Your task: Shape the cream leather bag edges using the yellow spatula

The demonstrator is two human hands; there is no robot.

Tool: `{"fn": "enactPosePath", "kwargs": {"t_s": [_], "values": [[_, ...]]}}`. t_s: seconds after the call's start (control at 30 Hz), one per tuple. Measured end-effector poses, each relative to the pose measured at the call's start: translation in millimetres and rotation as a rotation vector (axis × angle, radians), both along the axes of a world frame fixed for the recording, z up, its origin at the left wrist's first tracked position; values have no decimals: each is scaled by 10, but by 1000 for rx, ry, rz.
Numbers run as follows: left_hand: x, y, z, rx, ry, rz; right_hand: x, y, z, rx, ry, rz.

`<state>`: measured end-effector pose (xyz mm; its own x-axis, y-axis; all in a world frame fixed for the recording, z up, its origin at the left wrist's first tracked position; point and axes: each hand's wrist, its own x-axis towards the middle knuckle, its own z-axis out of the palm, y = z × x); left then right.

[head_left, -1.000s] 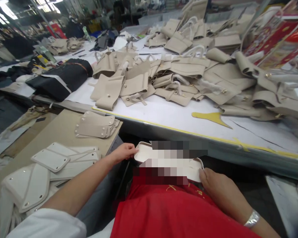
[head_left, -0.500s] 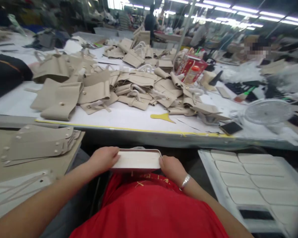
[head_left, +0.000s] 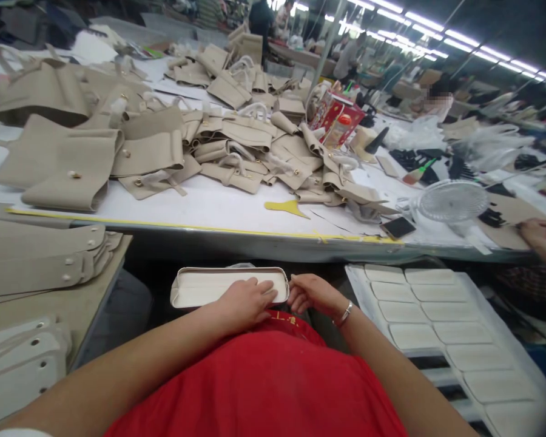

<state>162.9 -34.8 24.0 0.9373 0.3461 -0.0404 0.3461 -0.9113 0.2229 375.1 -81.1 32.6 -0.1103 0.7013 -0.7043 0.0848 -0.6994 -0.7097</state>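
Observation:
A cream leather panel with a folded rim [head_left: 200, 287] lies flat over my lap, in front of the red garment I wear. My left hand [head_left: 248, 301] rests palm down on its right half, fingers pressing near the rim. My right hand [head_left: 312, 293], with a silver bracelet at the wrist, pinches the panel's right end with its fingertips. Both hands sit just below the front edge of the white worktable [head_left: 236, 209].
A heap of beige bag parts [head_left: 173, 142] covers the worktable, beside a yellow template [head_left: 286, 207], a phone [head_left: 398, 227] and a small fan [head_left: 452, 202]. Stacked panels [head_left: 40, 258] lie on a board at left. A tray of cream panels [head_left: 430, 315] sits at right. Another person's hand [head_left: 539, 232] reaches in far right.
My left hand moved from the panel's left end onto its right half. The panel now lies flat, shifted left. The view swung further right, showing more of the tray.

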Motion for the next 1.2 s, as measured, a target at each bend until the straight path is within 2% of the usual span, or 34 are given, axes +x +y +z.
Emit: {"fn": "enactPosePath", "kwargs": {"t_s": [0.17,0.33,0.43,0.63,0.77,0.87,1.03,1.2], "values": [[16,20,5,-58,18,0,139,-6,-204,33,204,9],[24,74,37,-88,57,-8,158,16,-348,6,292,-67],[38,82,26,-93,62,-17,127,59,-293,-1,219,-32],[93,47,-16,-104,108,13,13,213,2,37,-282,288],[110,46,-3,-76,112,-1,-27,309,104,38,-438,409],[105,44,6,-48,119,-4,-13,355,106,-5,-402,404],[90,32,-1,-46,110,9,20,350,65,-56,-255,303],[90,47,-5,-61,110,-2,3,317,85,-22,-291,256]]}}
